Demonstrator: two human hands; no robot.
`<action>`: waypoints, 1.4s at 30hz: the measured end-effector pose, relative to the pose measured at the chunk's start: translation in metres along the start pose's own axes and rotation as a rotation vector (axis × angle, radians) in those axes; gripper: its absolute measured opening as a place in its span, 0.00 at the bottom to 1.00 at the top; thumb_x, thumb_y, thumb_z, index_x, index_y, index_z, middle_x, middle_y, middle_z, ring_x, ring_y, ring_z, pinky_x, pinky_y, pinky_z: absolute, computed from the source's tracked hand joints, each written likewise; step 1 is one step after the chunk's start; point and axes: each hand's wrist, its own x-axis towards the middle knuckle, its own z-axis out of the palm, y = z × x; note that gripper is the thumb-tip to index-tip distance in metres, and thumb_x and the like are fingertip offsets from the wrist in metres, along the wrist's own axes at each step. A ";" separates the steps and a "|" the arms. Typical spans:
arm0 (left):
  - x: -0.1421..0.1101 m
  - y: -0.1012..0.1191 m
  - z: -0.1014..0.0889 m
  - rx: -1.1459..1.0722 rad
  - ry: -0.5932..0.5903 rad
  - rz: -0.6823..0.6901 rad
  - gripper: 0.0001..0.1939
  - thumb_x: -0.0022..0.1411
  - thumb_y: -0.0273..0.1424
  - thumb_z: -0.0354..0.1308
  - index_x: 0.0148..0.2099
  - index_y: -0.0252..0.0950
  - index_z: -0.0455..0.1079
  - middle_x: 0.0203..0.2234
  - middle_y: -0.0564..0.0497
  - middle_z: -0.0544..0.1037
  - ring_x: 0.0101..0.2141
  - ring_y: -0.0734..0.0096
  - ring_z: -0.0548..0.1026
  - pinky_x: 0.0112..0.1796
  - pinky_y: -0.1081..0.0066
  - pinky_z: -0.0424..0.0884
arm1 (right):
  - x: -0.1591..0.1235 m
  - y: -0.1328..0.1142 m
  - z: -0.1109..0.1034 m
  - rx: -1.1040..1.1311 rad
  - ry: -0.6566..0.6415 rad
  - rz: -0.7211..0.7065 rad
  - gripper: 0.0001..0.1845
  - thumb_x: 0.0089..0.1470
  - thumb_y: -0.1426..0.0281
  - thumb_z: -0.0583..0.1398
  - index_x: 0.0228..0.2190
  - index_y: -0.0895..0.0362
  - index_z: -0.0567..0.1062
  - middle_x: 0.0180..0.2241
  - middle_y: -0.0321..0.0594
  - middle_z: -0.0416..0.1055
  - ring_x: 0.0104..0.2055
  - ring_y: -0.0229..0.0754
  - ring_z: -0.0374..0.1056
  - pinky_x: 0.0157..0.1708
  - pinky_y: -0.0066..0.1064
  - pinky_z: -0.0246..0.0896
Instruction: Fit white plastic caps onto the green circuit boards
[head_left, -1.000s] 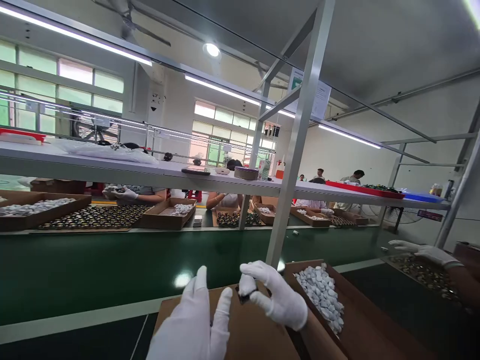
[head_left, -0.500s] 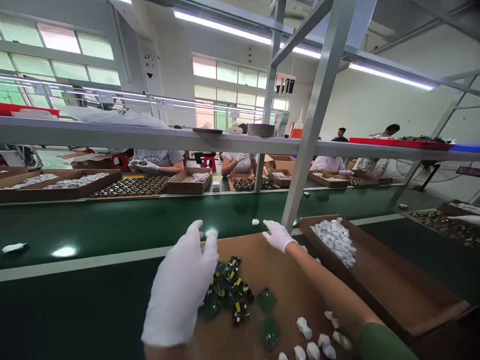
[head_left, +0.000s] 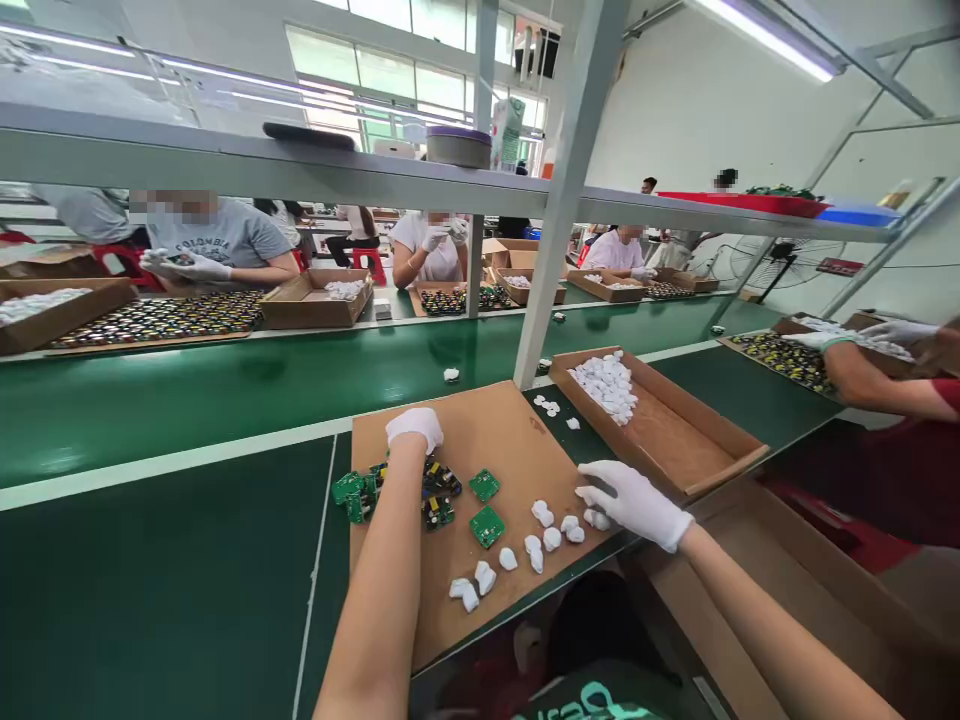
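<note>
My left hand (head_left: 415, 428), in a white glove, reaches over the far side of a pile of green circuit boards (head_left: 439, 511) on a brown cardboard sheet (head_left: 480, 425). Its fingers point away and down, hidden behind the back of the hand. Two single boards (head_left: 487, 526) lie flat just right of the pile. My right hand (head_left: 634, 502), also gloved, hovers at the sheet's right edge with its fingers apart. Beside its fingertips is a small white wrapped piece (head_left: 596, 519); several more white pieces (head_left: 552, 540) lie along the near edge.
A cardboard tray (head_left: 697, 430) with white pieces stands right of the sheet. A metal post (head_left: 559, 190) rises behind it, under a shelf (head_left: 360, 165). Beyond runs a green conveyor belt (head_left: 300, 385). Co-workers sit opposite, and a co-worker's gloved hand (head_left: 821, 340) is at right.
My left hand has moved onto the pile of boards. My right hand has come from the sheet's far edge to its near right side. The view has tilted down.
</note>
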 end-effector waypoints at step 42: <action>-0.172 0.073 -0.039 -1.686 0.263 0.315 0.31 0.49 0.45 0.75 0.55 0.44 0.75 0.39 0.48 0.80 0.20 0.83 0.57 0.20 0.78 0.55 | 0.090 -0.128 -0.114 1.460 -0.067 -0.901 0.20 0.51 0.65 0.74 0.46 0.47 0.82 0.25 0.31 0.67 0.24 0.32 0.54 0.27 0.29 0.60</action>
